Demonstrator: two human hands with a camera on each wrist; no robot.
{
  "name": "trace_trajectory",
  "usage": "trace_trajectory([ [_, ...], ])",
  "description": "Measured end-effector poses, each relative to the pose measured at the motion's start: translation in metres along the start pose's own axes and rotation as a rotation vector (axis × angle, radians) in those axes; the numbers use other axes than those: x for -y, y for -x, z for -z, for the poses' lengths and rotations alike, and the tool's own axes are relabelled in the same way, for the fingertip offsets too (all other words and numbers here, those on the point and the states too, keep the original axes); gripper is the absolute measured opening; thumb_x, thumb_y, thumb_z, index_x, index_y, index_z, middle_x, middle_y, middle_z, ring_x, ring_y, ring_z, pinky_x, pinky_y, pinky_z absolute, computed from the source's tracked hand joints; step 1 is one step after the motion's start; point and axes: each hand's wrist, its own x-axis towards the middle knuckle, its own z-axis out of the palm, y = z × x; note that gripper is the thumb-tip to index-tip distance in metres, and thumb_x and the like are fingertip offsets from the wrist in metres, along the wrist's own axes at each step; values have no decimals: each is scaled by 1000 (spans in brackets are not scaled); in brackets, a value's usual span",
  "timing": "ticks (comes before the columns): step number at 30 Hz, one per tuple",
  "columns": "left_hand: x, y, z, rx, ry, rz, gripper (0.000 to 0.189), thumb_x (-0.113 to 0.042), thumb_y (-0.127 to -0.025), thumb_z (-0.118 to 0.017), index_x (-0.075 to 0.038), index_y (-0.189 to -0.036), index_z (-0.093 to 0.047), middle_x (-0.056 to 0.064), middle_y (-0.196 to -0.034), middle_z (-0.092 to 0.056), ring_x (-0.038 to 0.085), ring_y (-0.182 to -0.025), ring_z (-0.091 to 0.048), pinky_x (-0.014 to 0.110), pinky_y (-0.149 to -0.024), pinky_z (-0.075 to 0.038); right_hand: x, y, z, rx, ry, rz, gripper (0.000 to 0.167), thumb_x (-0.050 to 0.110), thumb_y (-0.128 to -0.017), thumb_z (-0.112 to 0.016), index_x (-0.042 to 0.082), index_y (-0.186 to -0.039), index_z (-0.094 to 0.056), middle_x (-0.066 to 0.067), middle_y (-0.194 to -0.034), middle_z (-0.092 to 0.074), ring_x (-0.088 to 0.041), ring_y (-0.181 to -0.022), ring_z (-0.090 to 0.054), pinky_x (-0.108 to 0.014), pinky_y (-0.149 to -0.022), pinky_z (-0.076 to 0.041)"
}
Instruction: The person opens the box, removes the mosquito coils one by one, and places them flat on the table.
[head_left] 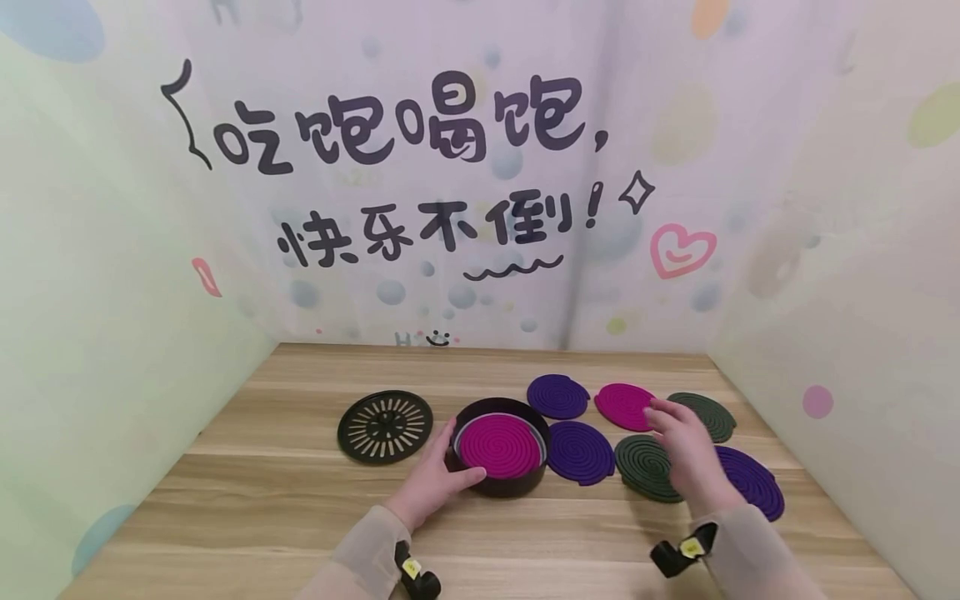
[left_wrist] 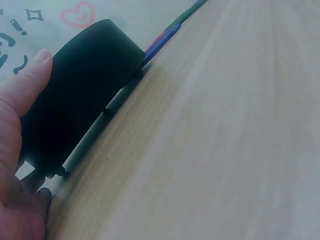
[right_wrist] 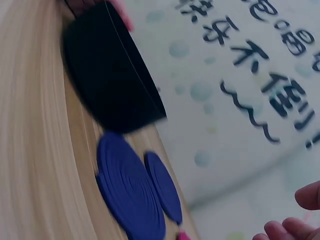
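Observation:
Near the middle of the table my left hand [head_left: 432, 482] grips the side of a round black mosquito coil holder [head_left: 507, 486], thumb along the near side. Inside the holder lies a pink mosquito coil [head_left: 498, 446], ringed by a pale inner edge. In the left wrist view the holder's dark wall [left_wrist: 87, 85] shows beside the thumb. My right hand [head_left: 692, 454] hovers with relaxed fingers over the coils on the right, holding nothing. Its fingertips are nearest the flat pink coil [head_left: 622, 406] and a dark green coil [head_left: 648, 467]; part of another green coil [head_left: 705, 414] shows behind.
A black slotted lid [head_left: 385, 427] lies left of the holder. Two purple coils [head_left: 580, 452] lie one behind the other right of the holder, and another purple coil [head_left: 752, 483] lies past my right hand. Printed walls [head_left: 480, 308] enclose the wooden table [head_left: 247, 500].

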Motion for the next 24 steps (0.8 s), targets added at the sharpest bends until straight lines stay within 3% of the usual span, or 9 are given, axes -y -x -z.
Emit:
trace_trajectory([
  [12,0,0,0,0,-5,4,103,-37,-77,-81,-9,-154,-19,23,-157,-14,42,-143,-13,60,-111,-16,8,-5,-94,164,-72,75,42,10,-97,-52,-7,-135,-44,-24,-137,-45,-35,-127,-43,-49,-108,-33],
  [24,0,0,0,-3,-5,0,102,-37,-77,-80,-8,-154,-19,23,-157,-14,42,-143,-13,59,-112,-17,-2,-16,-141,210,-21,30,39,11,-96,-55,-4,-132,-48,-23,-132,-51,-35,-122,-49,-49,-105,-37],
])
